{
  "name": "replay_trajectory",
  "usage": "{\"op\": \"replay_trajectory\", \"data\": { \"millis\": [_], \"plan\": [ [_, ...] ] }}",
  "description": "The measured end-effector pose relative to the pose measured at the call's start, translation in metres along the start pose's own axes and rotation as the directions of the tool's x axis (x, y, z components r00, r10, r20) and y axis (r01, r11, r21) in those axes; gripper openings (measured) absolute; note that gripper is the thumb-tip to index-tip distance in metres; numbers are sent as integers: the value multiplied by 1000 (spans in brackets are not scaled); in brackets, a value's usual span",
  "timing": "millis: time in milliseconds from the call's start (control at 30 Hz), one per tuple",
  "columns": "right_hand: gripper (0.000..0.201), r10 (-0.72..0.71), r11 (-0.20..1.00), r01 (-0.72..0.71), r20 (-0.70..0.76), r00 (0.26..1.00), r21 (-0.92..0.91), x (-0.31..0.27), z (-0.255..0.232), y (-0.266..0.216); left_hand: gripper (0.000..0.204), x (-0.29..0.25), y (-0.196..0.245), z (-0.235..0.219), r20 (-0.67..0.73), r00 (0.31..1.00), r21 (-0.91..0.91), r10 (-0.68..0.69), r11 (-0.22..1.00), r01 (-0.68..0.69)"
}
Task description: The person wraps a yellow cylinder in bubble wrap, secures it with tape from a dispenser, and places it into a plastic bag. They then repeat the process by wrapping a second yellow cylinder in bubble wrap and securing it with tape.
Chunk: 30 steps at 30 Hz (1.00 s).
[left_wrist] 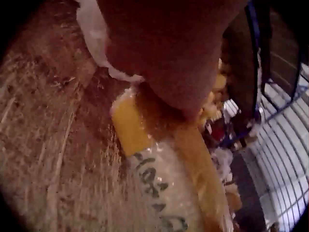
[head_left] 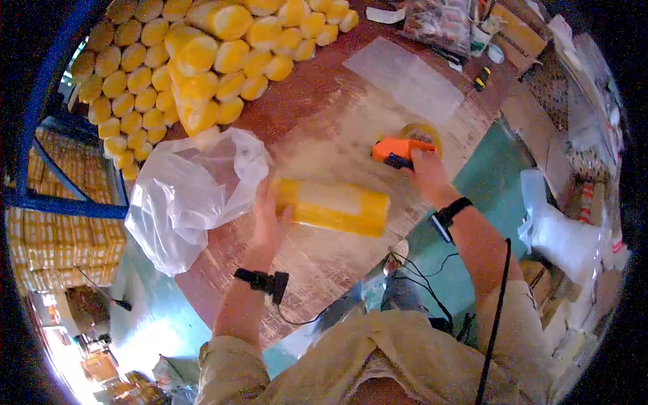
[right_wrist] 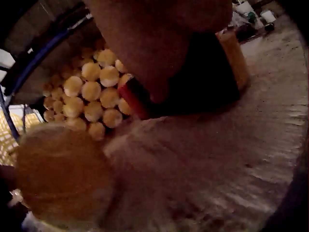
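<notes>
A yellow-wrapped roll (head_left: 334,206) with a pale label band lies on the worn wooden table (head_left: 324,263); dark handwriting shows on the band in the left wrist view. My left hand (head_left: 267,219) rests against the roll's left end, fingers extended and thumb at its near side. My right hand (head_left: 430,177) grips an orange tape dispenser (head_left: 398,150) loaded with a tape roll (head_left: 425,133), off the yellow roll's far right side. Its dark body fills the space under the fingers in the right wrist view. A crumpled clear plastic bag (head_left: 196,196) lies beside my left hand.
Many yellow-ended rolls (head_left: 202,61) are stacked at the back left. A translucent sheet (head_left: 405,77) lies on the table's far side, with a yellow-and-black tool (head_left: 482,79) near the right edge. Blue metal framing (head_left: 67,206) stands left. Cables (head_left: 425,277) hang near my body.
</notes>
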State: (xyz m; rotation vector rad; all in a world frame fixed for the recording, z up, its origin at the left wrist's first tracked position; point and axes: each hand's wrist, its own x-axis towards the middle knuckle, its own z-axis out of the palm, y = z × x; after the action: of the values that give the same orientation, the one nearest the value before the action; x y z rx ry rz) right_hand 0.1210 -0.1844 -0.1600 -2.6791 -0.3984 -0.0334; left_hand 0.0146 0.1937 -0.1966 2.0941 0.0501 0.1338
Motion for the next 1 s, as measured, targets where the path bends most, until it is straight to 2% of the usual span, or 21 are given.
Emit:
{"op": "replay_trajectory", "data": {
  "millis": [67, 100, 167, 233, 267, 300, 333, 400, 467, 533, 600, 633, 667, 733, 800, 833, 900, 933, 1000],
  "plan": [
    [52, -70, 996, 74, -81, 994, 46, 2, 12, 11, 63, 3, 20, 5, -191, 979, 34, 67, 997, -62],
    [53, -104, 993, 110, -116, 988, 46, -1, 9, 9, 64, 4, 26, 4, -149, 989, -96, -4, 995, -11],
    [56, -198, 980, 194, -171, 965, -38, -12, -29, -40, 65, 11, 34, 3, -45, 992, -348, -117, 933, 94],
    [67, -329, 943, 332, -74, 941, 29, -34, -25, -72, 66, 19, 40, 0, 16, 992, -193, -122, 973, 123],
    [75, -411, 911, 410, -22, 911, -36, -41, -28, -101, 66, 24, 42, -3, 41, 991, -107, -124, 986, 128],
    [82, -493, 864, 494, 32, 869, -94, -47, -33, -122, 65, 29, 35, -1, 44, 988, -173, -147, 973, 152],
    [86, -464, 877, 470, 78, 882, -96, -51, -26, -123, 65, 35, 31, 1, 37, 985, -237, -166, 956, 170],
    [92, -406, 900, 425, 168, 898, -95, -49, -3, -111, 63, 40, 30, -2, 27, 975, -252, -221, 942, 220],
    [96, -441, 855, 495, 287, 851, -154, -43, 0, -101, 60, 35, 69, -8, 37, 954, -164, -299, 940, 301],
    [98, -424, 837, 518, 388, 819, -179, -40, -8, -106, 54, 35, 63, -7, 135, 902, -436, -410, 793, 425],
    [99, -380, 846, 502, 457, 804, -180, -40, -22, -116, 48, 35, 32, 4, 202, 903, -588, -380, 690, 422],
    [99, -384, 844, 505, 457, 803, -179, -40, -21, -116, 45, 37, 0, 17, 202, 929, -626, -311, 688, 367],
    [98, -386, 843, 507, 455, 803, -179, -39, -17, -113, 42, 42, -14, 22, 200, 951, -663, -237, 682, 310],
    [96, -372, 858, 488, 461, 805, -160, -36, -23, -117, 37, 45, 18, 9, 201, 908, -503, -368, 756, 418],
    [93, -338, 888, 443, 481, 809, -120, -38, -36, -125, 35, 42, 46, 0, 201, 875, -405, -441, 776, 484],
    [92, -391, 862, 486, 419, 820, -146, -40, -33, -123, 35, 40, 53, -4, 202, 872, -396, -446, 777, 490],
    [88, -504, 797, 566, 283, 816, -212, -39, -20, -117, 36, 39, 71, -8, 134, 903, -324, -407, 843, 428],
    [88, -491, 807, 551, 279, 826, -212, -39, -19, -116, 37, 36, 81, -8, 67, 933, -253, -354, 898, 359],
    [87, -461, 829, 519, 272, 845, -208, -38, -19, -115, 40, 38, 78, -4, 38, 949, -201, -313, 928, 314]
  ]
}}
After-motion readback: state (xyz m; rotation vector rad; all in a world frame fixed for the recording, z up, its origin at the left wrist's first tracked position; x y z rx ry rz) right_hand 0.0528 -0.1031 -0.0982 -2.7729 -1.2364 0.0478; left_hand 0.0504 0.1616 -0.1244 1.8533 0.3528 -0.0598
